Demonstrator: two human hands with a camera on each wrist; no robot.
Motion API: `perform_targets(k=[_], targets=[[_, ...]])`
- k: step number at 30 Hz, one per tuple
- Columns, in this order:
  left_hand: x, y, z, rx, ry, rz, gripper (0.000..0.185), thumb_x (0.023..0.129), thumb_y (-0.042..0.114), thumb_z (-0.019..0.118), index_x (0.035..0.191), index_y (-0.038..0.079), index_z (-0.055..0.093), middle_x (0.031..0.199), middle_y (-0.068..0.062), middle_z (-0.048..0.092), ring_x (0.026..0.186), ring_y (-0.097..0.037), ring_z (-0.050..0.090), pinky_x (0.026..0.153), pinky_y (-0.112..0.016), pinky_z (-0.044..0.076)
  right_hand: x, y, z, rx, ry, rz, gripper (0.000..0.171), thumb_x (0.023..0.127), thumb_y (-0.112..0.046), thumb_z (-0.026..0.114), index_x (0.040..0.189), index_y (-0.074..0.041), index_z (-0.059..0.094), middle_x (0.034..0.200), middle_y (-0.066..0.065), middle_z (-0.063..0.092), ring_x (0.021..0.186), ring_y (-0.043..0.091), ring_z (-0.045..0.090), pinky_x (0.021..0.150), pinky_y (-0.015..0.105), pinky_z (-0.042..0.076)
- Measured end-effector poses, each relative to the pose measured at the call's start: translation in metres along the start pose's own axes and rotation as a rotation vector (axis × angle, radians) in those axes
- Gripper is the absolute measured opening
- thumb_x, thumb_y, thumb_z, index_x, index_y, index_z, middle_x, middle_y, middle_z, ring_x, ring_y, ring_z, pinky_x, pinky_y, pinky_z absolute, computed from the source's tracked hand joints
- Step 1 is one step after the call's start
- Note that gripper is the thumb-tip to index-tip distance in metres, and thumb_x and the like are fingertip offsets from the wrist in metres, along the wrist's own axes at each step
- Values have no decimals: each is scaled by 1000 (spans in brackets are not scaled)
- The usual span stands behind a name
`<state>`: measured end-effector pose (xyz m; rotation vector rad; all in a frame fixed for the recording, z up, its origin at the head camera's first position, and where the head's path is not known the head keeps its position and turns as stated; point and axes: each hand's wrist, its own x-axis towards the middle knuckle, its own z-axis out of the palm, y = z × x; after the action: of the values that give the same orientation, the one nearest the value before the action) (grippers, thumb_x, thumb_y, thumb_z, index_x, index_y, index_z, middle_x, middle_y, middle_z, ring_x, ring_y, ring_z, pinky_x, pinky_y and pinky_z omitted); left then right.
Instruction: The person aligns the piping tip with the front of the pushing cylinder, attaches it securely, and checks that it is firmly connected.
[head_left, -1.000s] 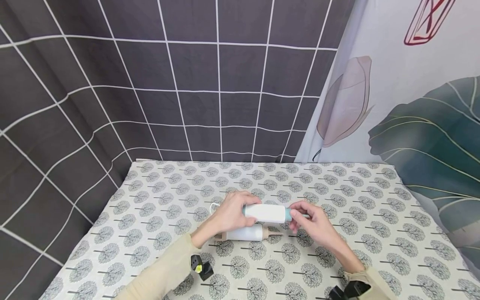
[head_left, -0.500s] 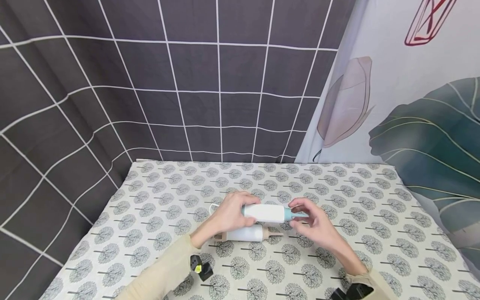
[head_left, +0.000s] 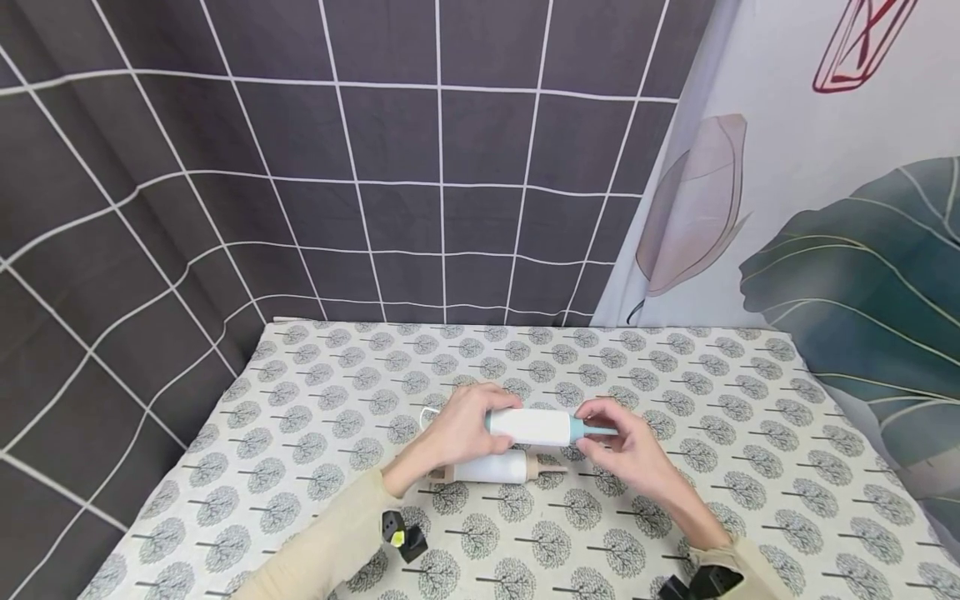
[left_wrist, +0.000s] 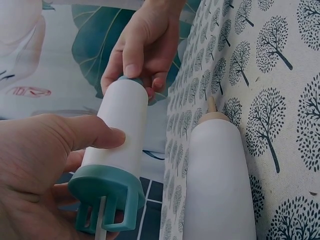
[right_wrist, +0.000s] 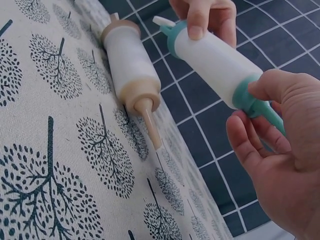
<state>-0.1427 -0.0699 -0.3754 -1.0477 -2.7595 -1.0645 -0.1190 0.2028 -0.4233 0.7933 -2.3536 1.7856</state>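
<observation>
Both hands are holding a white roller with teal ends (head_left: 534, 426) just above the bench (head_left: 315, 392), near the middle. The left hand (head_left: 462, 429) is gripping its left end, thumb lying along the white body and fingers curled under – in the left wrist view the thumb (left_wrist: 90, 134) is pressing on the white tube just above the teal end cap (left_wrist: 106, 196). The right hand (head_left: 626, 447) is pinching the teal tapered handle (right_wrist: 260, 107) at the roller's right end, thumb on top, fingers curled beneath. The roller is lying level, left to right, off the cloth.

A second white roller with beige ends (head_left: 491, 467) is lying on the bench just on the near side of the held one – parallel to it, beige stem (right_wrist: 148, 126) pointing right, touched by neither hand as far as shows. A tree-print cloth is covering the bench. A dark grid curtain (head_left: 337, 167) is hanging at the far and left sides, a leaf-print curtain (head_left: 825, 208) at the right.
</observation>
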Motion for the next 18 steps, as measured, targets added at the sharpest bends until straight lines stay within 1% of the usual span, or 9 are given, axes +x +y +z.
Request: perform_targets(k=[5, 10, 15, 18], targets=[[0, 1, 0, 3, -2, 2, 42, 73, 2, 83, 113, 4, 72, 111, -7, 70, 95, -19, 62, 86, -41, 48, -1, 0, 0, -4, 6, 28, 30, 87, 8, 68, 115, 1, 60, 113, 21, 63, 100, 16, 65, 84, 30, 55], [0, 2, 0, 6, 1, 6, 43, 73, 3, 83, 114, 3, 72, 113, -8, 70, 96, -21, 62, 87, -43, 48, -1, 0, 0, 0, 6, 58, 24, 91, 4, 66, 114, 3, 60, 105, 18, 66, 89, 19, 67, 77, 32, 58], [0, 3, 0, 3, 0, 8, 43, 73, 2, 83, 115, 3, 71, 114, -8, 70, 97, -22, 63, 88, -45, 47, -1, 0, 0, 29, 7, 89, 21, 94, 3, 63, 113, 7, 59, 98, 17, 66, 77, 30, 68, 69, 35, 59], [0, 2, 0, 6, 3, 15, 43, 73, 1, 83, 114, 3, 72, 112, -7, 70, 96, -20, 63, 88, -45, 47, 0, -1, 0, 28, 3, 83, 22, 95, 2, 62, 115, 9, 58, 98, 18, 66, 77, 34, 67, 68, 35, 59]])
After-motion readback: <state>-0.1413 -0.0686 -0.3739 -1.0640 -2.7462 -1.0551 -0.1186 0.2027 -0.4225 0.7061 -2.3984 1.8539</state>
